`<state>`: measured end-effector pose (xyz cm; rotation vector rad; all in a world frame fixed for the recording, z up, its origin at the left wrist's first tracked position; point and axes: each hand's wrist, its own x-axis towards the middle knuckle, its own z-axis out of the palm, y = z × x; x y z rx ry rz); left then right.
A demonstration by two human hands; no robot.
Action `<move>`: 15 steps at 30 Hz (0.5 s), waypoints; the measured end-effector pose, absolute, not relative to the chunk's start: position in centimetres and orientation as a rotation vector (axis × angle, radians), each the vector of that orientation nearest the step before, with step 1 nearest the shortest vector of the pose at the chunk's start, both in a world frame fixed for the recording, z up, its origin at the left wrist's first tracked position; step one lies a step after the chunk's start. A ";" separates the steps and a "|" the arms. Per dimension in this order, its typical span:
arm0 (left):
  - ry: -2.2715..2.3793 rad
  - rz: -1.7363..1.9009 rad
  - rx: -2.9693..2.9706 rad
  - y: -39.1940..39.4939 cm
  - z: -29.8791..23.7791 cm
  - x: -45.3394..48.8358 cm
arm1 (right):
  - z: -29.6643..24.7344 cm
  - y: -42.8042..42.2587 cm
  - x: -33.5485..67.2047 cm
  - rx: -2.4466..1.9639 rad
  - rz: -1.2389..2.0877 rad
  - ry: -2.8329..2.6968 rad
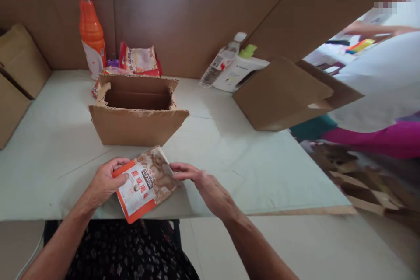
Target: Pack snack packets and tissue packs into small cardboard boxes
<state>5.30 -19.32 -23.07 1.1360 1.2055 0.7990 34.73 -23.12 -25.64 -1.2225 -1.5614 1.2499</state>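
Note:
An orange, white and brown snack packet of macadamia nuts (146, 183) is tilted over the front edge of the table, its printed face upward. My left hand (106, 183) grips its left side, thumb on the front and the other fingers partly hidden behind it. At the packet's right edge is my right hand (208, 186), its fingers closed against that side, the tips partly out of sight. Just beyond the packet an open cardboard box (141, 127) stands upright with a ragged top rim; its bottom inside is hidden.
Along the cardboard wall stand an orange drink bottle (92, 35), a red snack bag (141, 59), a clear water bottle (223, 59) and a white bottle with a green cap (241, 70). Cardboard boxes (282, 92) flank both sides. A person in white (387, 83) is at the right.

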 end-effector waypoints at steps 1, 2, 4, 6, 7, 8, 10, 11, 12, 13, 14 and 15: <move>1.209 0.796 1.132 -19.4 -23.3 5.4 | -25.9 -22.8 34.3 -1.257 1.242 -1.566; 1.212 0.793 1.129 -19.4 -23.4 5.5 | -26.1 -22.4 33.8 -1.290 1.247 -1.560; 1.219 0.793 1.130 -19.6 -23.6 5.5 | -26.7 -21.5 32.9 -1.341 1.267 -1.530; 1.225 0.797 1.135 -19.7 -23.7 5.4 | -27.3 -20.5 32.2 -1.391 1.229 -1.539; 1.228 0.802 1.140 -19.8 -23.7 5.4 | -27.5 -20.1 31.9 -1.426 1.174 -1.563; 1.232 0.808 1.145 -19.9 -23.8 5.3 | -27.7 -19.7 31.7 -1.462 1.109 -1.591; 1.239 0.823 1.155 -20.1 -24.0 5.1 | -27.8 -19.1 31.6 -1.516 1.002 -1.615; 1.242 0.828 1.166 -20.1 -24.1 5.0 | -27.7 -18.8 31.6 -1.524 0.996 -1.612; 1.244 0.829 1.180 -20.2 -24.2 4.9 | -27.5 -18.6 31.8 -1.513 1.038 -1.606; 1.242 0.825 1.196 -20.3 -24.3 4.7 | -27.2 -18.5 31.9 -1.483 1.123 -1.597; 1.235 0.818 1.211 -20.3 -24.3 4.7 | -26.9 -18.3 32.1 -1.434 1.244 -1.584; 1.221 0.810 1.218 -20.4 -24.3 4.6 | -26.5 -18.3 32.4 -1.366 1.392 -1.564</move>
